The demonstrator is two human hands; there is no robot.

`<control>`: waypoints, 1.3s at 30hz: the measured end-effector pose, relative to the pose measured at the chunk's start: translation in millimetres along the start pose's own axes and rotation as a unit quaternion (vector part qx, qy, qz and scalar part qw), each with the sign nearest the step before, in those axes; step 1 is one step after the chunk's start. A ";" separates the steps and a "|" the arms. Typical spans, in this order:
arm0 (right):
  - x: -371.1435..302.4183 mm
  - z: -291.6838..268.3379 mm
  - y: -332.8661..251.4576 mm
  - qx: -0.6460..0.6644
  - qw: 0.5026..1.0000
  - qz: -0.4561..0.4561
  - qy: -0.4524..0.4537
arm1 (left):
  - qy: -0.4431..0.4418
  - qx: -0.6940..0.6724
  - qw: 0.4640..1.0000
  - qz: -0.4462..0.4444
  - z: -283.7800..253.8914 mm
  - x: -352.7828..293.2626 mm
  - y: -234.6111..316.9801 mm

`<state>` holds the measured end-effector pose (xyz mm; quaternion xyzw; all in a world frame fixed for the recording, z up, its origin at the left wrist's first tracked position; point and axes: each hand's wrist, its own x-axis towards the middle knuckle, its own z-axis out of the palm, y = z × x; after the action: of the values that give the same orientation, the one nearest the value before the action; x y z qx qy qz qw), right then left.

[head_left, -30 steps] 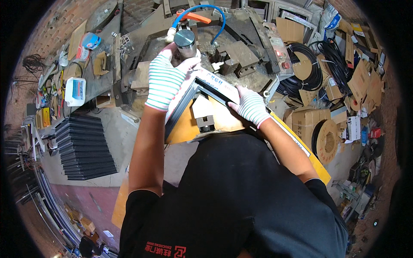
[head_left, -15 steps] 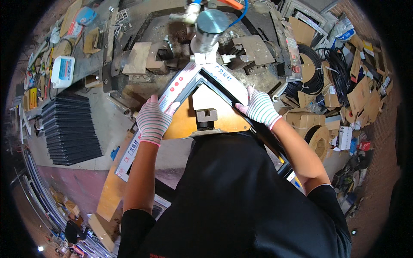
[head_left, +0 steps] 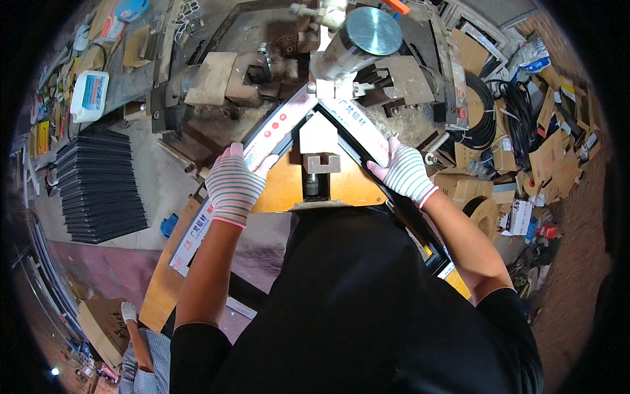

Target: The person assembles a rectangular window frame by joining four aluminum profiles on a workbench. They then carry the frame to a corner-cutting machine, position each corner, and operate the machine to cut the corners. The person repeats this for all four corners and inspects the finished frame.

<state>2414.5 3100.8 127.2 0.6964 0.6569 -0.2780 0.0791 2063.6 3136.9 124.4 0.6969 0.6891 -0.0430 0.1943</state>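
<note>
A frame of aluminium profile [head_left: 279, 125], covered in white printed film with dark inner edges, lies with its mitred corner pointing away from me in a corner-crimping machine. My left hand [head_left: 236, 180], in a striped glove, is closed around the left bar. The right bar [head_left: 357, 128] is held by my right hand [head_left: 405, 172], gloved alike, thumb on the inner edge. A steel block [head_left: 321, 163] with a notch sits inside the corner above an orange plate [head_left: 279, 187]. Over the corner tip stands a shiny metal cylinder [head_left: 357, 49]. The frame's near part is hidden by my body.
Heavy clamp blocks [head_left: 213, 79] flank the corner. A stack of black frames [head_left: 102, 187] and a white jug [head_left: 90, 96] are at the left. Black coils [head_left: 482, 111] and cardboard boxes [head_left: 554, 148] crowd the right. At lower left is a co-worker's gloved hand [head_left: 129, 312] beside a cardboard box [head_left: 105, 325].
The notched block has slid away from me toward the frame's corner, baring a rod behind it. Both hands keep their hold. A co-worker's arm has come into view at lower left. My view has shifted slightly.
</note>
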 end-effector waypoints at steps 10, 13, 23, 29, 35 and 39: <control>-2.0 -1.3 4.2 0.015 1.000 -0.021 0.004 | 0.045 0.032 0.998 -0.020 7.7 -2.4 7.5; -4.7 -0.9 5.1 0.021 0.999 -0.025 0.014 | 0.056 0.035 0.998 -0.018 9.0 -3.4 9.7; -3.9 6.9 8.8 0.031 0.997 -0.048 0.047 | 0.085 0.033 0.995 -0.031 7.0 -9.0 17.2; -7.2 6.0 7.3 0.032 0.995 -0.060 0.078 | 0.065 0.022 0.997 -0.041 4.1 -10.1 17.8; -10.2 3.1 4.4 0.031 0.994 -0.061 0.085 | 0.062 0.032 0.997 -0.045 1.5 -11.8 20.1; -9.8 2.4 4.2 0.030 0.996 -0.056 0.070 | 0.052 0.033 0.997 -0.051 -3.3 -13.3 22.7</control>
<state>2418.0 3090.6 128.9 0.6787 0.6898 -0.2521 -0.0039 2084.5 3126.1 136.6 0.6679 0.7313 -0.0391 0.1326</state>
